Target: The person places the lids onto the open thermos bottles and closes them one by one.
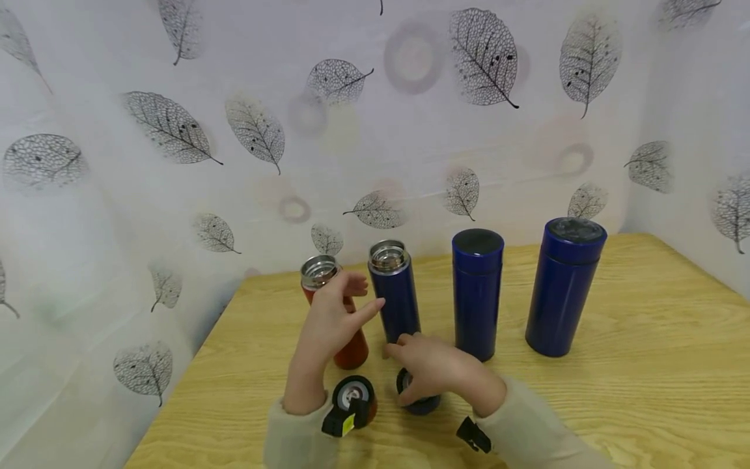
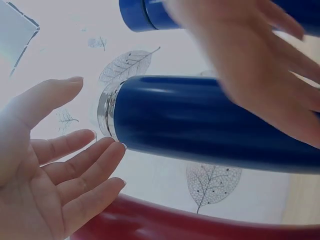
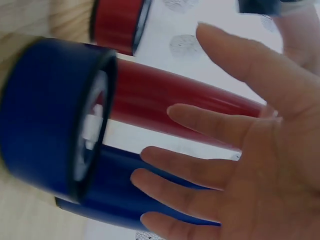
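An uncapped red thermos (image 1: 351, 352) stands at the left, partly behind my left hand (image 1: 331, 319). That hand hovers with fingers loosely extended, near the steel mouth of an uncapped blue thermos (image 1: 398, 299); nothing is in its grasp. Over the blue lid (image 1: 423, 405), on the table in front of the blue thermos, is my right hand (image 1: 436, 365). In the right wrist view its fingers are spread and apart from the blue lid (image 3: 45, 115). Left of that lid lies the red lid (image 1: 373, 409), inner side up, partly covered by the left wrist strap.
Two capped blue thermoses stand to the right, one in the middle (image 1: 477, 299) and one farther right (image 1: 565, 293). All of this is on a wooden table (image 1: 644, 365). Behind it hangs a pale curtain (image 1: 363, 150) with leaf prints.
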Action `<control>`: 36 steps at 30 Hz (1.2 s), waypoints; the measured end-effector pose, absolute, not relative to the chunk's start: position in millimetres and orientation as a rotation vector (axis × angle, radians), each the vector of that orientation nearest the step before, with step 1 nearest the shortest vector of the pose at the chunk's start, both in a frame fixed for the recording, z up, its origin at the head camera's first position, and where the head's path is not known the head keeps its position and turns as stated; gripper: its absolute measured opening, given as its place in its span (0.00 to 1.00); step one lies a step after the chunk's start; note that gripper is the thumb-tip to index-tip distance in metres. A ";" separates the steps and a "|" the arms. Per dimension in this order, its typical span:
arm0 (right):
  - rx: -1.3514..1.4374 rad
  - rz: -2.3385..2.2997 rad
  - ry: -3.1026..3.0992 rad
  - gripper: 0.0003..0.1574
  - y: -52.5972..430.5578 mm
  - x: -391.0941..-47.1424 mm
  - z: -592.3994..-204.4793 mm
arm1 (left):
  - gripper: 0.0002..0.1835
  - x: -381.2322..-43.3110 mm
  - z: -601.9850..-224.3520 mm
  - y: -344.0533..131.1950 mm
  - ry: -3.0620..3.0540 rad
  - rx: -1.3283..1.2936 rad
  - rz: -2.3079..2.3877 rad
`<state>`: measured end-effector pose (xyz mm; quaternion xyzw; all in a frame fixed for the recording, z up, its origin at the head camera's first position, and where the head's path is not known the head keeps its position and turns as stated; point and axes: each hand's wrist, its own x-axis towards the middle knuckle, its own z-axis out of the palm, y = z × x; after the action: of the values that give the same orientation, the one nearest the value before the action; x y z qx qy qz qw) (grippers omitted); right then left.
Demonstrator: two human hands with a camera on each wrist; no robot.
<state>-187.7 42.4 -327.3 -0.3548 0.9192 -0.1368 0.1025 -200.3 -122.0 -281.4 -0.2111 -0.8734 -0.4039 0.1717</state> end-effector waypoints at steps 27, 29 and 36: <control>-0.940 -0.126 2.703 0.28 26.3 -185.1 -355.2 | 0.31 -202.6 -274.1 -106.9 -2.678 -0.274 -1.116; -0.902 -0.118 2.693 0.26 26.6 -186.5 -354.5 | 0.33 -203.3 -273.2 -103.5 -2.690 -0.241 -1.130; -0.864 -0.113 2.663 0.28 31.3 -189.9 -347.9 | 0.38 -209.5 -278.6 -94.8 -2.659 -0.262 -1.173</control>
<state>-189.9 31.3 -347.9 -0.3041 0.9367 -0.0397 0.1690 -209.5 -94.8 -278.6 -0.0893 -0.9056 -0.3995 0.1113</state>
